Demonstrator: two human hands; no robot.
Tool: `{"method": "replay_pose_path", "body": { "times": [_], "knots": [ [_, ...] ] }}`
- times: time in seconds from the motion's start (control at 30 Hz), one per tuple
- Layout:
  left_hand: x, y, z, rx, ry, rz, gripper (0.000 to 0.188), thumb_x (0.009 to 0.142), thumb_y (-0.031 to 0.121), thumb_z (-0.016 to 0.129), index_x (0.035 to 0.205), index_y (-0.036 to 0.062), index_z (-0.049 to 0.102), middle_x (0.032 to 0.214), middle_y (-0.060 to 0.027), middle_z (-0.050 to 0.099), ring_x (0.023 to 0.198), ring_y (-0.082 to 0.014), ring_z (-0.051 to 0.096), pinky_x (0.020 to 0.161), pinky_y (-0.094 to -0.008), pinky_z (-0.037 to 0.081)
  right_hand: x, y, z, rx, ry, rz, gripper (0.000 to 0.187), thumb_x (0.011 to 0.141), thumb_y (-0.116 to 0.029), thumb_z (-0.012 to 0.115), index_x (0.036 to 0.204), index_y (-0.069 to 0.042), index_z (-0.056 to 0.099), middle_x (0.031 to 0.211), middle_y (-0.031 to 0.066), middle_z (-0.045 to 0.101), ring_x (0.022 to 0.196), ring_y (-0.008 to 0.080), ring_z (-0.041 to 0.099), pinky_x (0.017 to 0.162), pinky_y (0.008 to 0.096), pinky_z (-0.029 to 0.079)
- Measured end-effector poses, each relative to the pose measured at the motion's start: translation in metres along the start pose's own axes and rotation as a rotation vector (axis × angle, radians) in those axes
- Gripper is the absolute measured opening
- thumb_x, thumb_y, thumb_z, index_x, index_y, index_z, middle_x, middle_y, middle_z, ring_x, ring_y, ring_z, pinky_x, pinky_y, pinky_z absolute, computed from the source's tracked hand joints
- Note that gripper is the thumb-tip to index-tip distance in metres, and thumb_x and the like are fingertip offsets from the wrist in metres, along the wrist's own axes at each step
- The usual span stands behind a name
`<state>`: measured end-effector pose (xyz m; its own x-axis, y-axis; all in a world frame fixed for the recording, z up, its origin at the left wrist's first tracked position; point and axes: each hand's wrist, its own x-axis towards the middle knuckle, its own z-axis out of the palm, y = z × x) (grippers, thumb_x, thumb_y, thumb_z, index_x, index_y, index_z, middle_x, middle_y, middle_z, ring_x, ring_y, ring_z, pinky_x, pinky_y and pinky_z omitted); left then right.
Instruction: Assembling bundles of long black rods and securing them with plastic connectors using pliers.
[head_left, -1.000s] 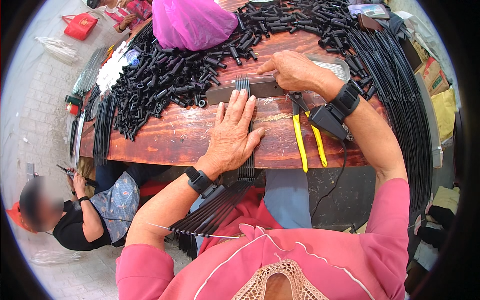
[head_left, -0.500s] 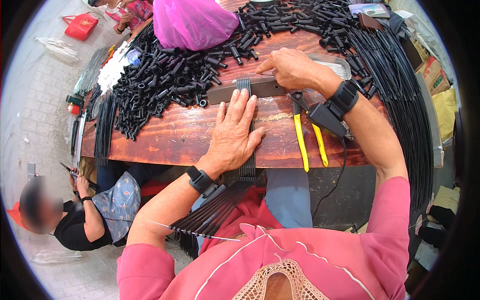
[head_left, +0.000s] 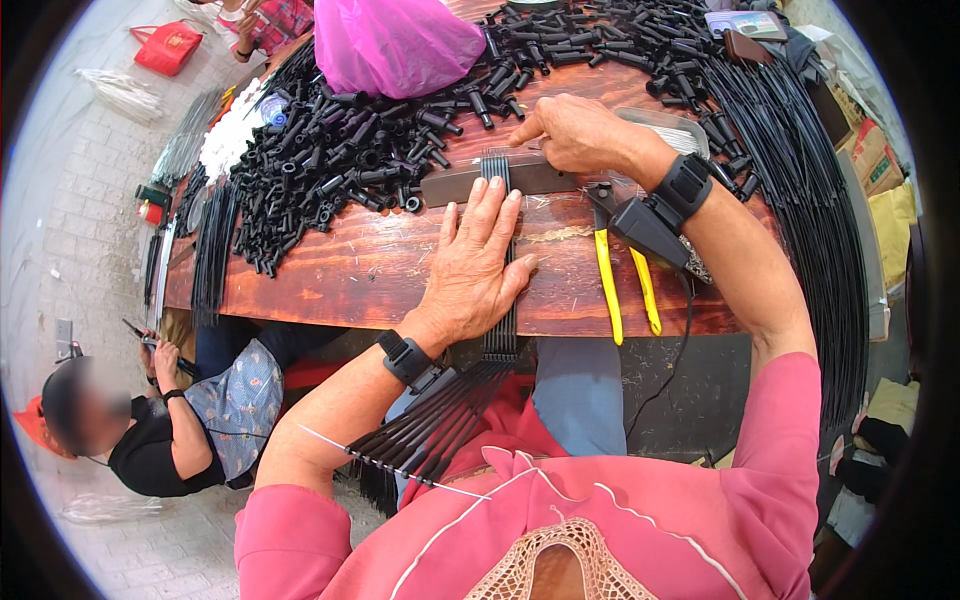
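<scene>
Thin black rods (head_left: 500, 338) form one bundle under one flattened left hand (head_left: 472, 265); one right hand (head_left: 588, 138) at one o'clock, grip unclear.

The wooden table (head_left: 335, 292) looks glossy, the bar (head_left: 541, 175) matt.

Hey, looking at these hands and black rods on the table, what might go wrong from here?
The black rods lie across a metal bar under the flat left hand; if that hand lifts, they might slide out of line.

The yellow-handled pliers reach the near edge of the table, so a bump could knock them off.

The rods' near ends fan out along a thin white stick, and could slip off if it tilts.
</scene>
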<state>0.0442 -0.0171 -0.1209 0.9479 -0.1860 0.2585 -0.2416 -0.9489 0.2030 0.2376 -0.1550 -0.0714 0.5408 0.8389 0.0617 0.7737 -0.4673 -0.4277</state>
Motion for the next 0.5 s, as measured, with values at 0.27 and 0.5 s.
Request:
{"method": "replay_pose_path", "body": {
  "times": [0.27,0.5],
  "knots": [
    [-0.0007,-0.0008,0.0005,0.006,-0.002,-0.004,0.069,0.092,0.036,0.054,0.148,0.0041,0.03,0.155,-0.0212,0.022,0.146,-0.035,0.017,0.116,-0.0511,0.015,0.0051,-0.0041,-0.0029,0.027,-0.017,-0.002,0.046,0.07,0.003,0.054,0.11,-0.012,0.072,0.098,0.024,0.068,0.092,0.036,0.067,0.081,0.0422,0.053],
    [0.0002,-0.001,0.0007,0.012,0.0,0.003,0.068,0.093,0.036,0.053,0.148,0.0033,0.03,0.154,-0.0215,0.023,0.145,-0.0357,0.017,0.115,-0.0518,0.016,0.0103,-0.0009,0.0033,0.113,0.034,-0.044,0.044,0.066,0.003,0.048,0.103,-0.003,0.072,0.095,0.0251,0.068,0.091,0.0388,0.067,0.082,0.0431,0.053]
  ]
}}
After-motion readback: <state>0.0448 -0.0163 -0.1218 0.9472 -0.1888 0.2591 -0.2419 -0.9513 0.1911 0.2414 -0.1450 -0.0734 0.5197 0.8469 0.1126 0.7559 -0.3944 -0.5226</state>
